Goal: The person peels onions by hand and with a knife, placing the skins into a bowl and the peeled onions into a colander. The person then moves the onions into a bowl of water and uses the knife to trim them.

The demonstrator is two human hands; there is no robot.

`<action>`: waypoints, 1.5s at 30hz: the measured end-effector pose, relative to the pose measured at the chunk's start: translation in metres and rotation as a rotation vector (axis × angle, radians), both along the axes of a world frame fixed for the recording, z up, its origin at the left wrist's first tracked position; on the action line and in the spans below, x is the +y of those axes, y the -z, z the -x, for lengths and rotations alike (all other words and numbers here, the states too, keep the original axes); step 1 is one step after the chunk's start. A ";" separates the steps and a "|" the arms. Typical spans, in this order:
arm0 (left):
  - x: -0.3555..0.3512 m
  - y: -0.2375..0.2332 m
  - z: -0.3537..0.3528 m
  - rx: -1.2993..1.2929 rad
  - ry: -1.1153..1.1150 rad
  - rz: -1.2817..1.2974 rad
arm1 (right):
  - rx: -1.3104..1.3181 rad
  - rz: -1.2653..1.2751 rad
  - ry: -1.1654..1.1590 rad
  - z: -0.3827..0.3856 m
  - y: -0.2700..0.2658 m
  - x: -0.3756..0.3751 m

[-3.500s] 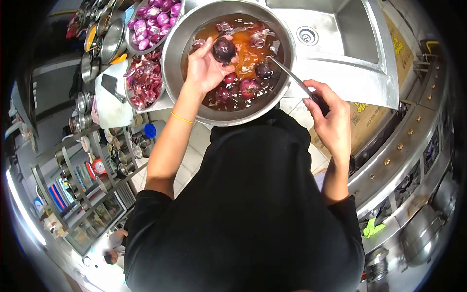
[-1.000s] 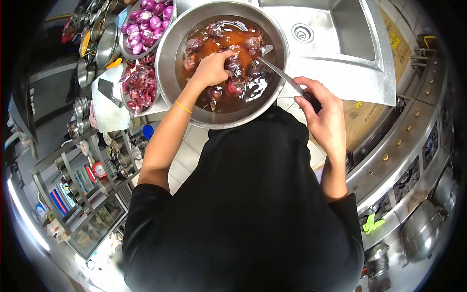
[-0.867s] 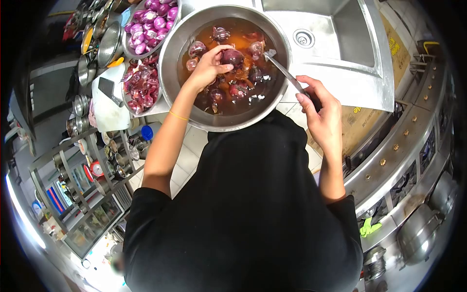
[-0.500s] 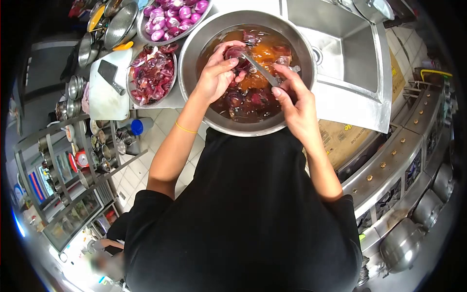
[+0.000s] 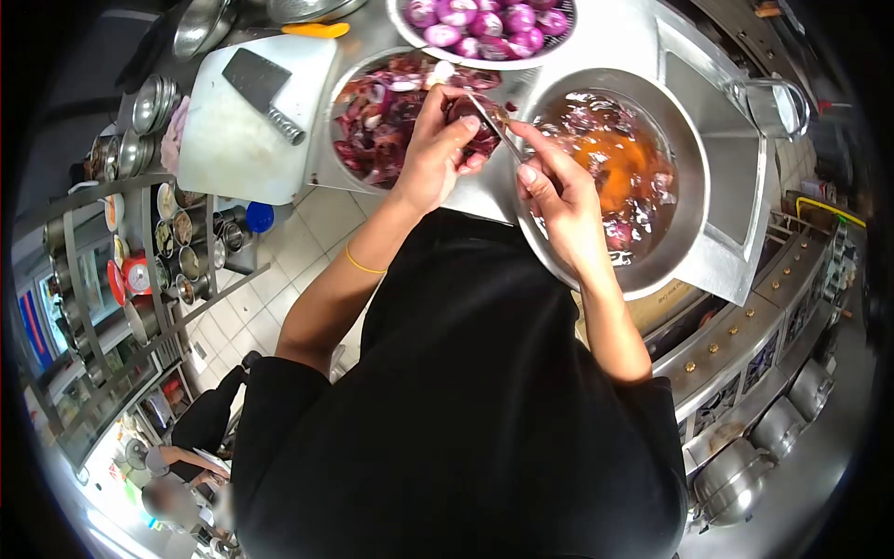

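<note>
My left hand (image 5: 436,149) is closed around a dark red onion (image 5: 468,112), partly hidden by the fingers, above the bowl of onion skins (image 5: 372,140). In my right hand (image 5: 563,191) is a small knife (image 5: 495,129), its blade angled up and left against the onion. Right of the skins stands a large steel basin (image 5: 691,210) of brownish water with onions in it. Behind, a colander (image 5: 484,58) holds several peeled purple onions (image 5: 507,20).
A white cutting board (image 5: 209,158) with a cleaver (image 5: 256,82) on it lies to the left. An orange handle (image 5: 317,30) sticks out behind the board. The steel sink (image 5: 722,84) is beyond the basin at right. Another person (image 5: 200,438) is at lower left.
Both hands, with the onion and knife, have gone from over the water basin to the left, over the skins bowl. The view has turned, so the surroundings appear shifted.
</note>
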State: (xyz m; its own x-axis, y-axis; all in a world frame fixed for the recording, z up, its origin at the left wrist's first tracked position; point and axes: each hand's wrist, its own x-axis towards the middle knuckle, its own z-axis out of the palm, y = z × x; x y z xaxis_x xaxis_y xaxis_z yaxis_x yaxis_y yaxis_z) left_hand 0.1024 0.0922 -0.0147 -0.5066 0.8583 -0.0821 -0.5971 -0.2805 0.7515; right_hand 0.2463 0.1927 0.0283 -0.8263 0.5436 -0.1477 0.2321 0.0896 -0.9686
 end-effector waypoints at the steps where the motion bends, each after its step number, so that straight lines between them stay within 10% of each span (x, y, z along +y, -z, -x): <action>1: -0.006 -0.004 0.008 0.053 -0.064 0.023 | 0.004 0.060 -0.011 0.012 0.000 -0.007; 7: -0.037 0.002 0.054 1.033 -0.449 0.228 | 0.098 0.490 0.008 0.072 0.021 -0.041; 11: -0.043 -0.004 0.080 0.882 -0.326 0.259 | 0.156 0.601 0.026 0.095 0.026 -0.045; 13: -0.049 -0.001 0.091 0.040 -0.017 0.291 | 0.183 0.568 -0.071 0.102 0.033 -0.037; 20: -0.041 0.018 0.098 1.213 -0.418 0.223 | 0.106 0.581 0.116 0.127 0.035 -0.046; 23: -0.038 0.018 0.106 1.064 -0.308 0.261 | 0.046 0.588 0.132 0.127 0.038 -0.040; 25: -0.036 0.026 0.117 -0.017 0.029 0.002 | 0.150 0.737 0.081 0.127 0.034 -0.033; 27: -0.034 0.027 0.128 -0.273 0.208 -0.191 | 0.235 0.883 0.108 0.129 0.026 -0.038; 30: -0.028 0.027 0.121 -0.203 0.172 -0.089 | 0.260 0.882 0.178 0.131 0.027 -0.039; 33: -0.043 0.021 0.118 -0.103 0.128 0.088 | 0.192 0.315 0.140 0.126 0.036 -0.039; 45: -0.058 0.032 0.108 -0.222 0.063 -0.144 | 0.292 0.983 0.138 0.116 0.024 -0.048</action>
